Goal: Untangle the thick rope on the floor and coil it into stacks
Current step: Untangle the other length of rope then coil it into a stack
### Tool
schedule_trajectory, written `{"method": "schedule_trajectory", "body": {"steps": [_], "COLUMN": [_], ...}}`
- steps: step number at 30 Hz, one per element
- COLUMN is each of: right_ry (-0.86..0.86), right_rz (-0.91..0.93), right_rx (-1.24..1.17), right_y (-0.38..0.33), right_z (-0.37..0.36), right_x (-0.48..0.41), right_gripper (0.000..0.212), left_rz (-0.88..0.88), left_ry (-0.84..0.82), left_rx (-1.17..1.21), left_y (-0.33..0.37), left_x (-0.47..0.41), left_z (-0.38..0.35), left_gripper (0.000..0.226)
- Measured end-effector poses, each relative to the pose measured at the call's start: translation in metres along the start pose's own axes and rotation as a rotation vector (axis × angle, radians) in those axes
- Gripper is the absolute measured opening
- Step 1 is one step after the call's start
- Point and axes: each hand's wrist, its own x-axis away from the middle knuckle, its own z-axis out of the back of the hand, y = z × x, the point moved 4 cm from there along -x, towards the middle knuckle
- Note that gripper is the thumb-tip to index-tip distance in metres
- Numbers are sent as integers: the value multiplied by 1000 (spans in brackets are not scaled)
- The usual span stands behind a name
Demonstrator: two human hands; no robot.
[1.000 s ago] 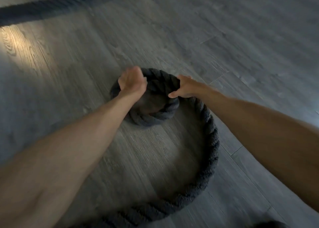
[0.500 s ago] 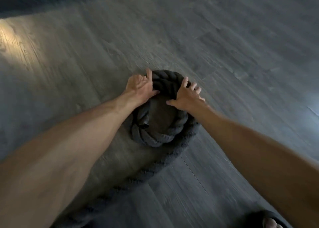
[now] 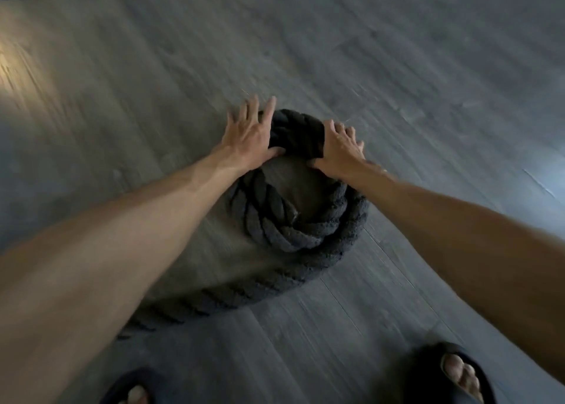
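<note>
A thick dark twisted rope (image 3: 293, 232) lies coiled in a tight ring on the grey wood floor at the middle of the view. A loose length of it trails from the ring's near right side down to the lower left, under my left forearm. My left hand (image 3: 249, 139) presses on the ring's far left side with fingers spread and straight. My right hand (image 3: 339, 149) rests on the far right side, fingers bent over the outer edge and thumb on the inner edge.
The grey plank floor (image 3: 428, 82) stretches all around the coil. My two feet in dark slippers stand at the bottom edge, one slipper (image 3: 131, 388) at the left and another slipper (image 3: 449, 373) at the right. A patch of light falls on the floor at far left.
The wide outer loop has been drawn in tight against the small coil. Both hands shifted to the coil's far side, and my left hand went from curled to spread flat.
</note>
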Motion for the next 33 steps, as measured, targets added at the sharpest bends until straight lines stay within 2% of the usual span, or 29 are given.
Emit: {"method": "schedule_trajectory", "body": {"steps": [3,7,11,15,19,21,24,25,28,29,33], "right_ry": [-44,-54,-1,13,32,15,-6,-3,4,-1,-5], "right_rz": [165,168,-141,-358,-585,-638,-584,-547,-407,-363,-146], "right_rx": [34,113,138,128,-64,-157,-192,-183,-100,-73,-13], "right_y": [5,13,24,38,58,62,65,66,66,65,59], "right_z": [7,11,9,11,24,29,34,35,34,31,24], "right_x": [-2,-1,10,18,16,8,-3,-4,-4,-4,-8], "right_gripper": [94,96,94,100,106,112,110,107,103,101,93], "left_rz": [-145,-160,-74,111,255,307,417,381,81,5,-124], "left_ry": [-104,-7,-1,-69,-243,-315,-361,-322,-93,-77,-236], "left_rx": [90,-11,-126,-74,-33,-6,28,-3,21,73,93], "left_y": [21,41,45,35,19,15,16,20,40,47,69], "left_x": [-8,-8,-4,-3,-8,-9,-5,-6,-19,-23,-37], "left_z": [-4,-5,0,3,4,-1,-3,0,5,7,2], "left_gripper": [104,95,94,95,89,92,107,115,127,128,123]}}
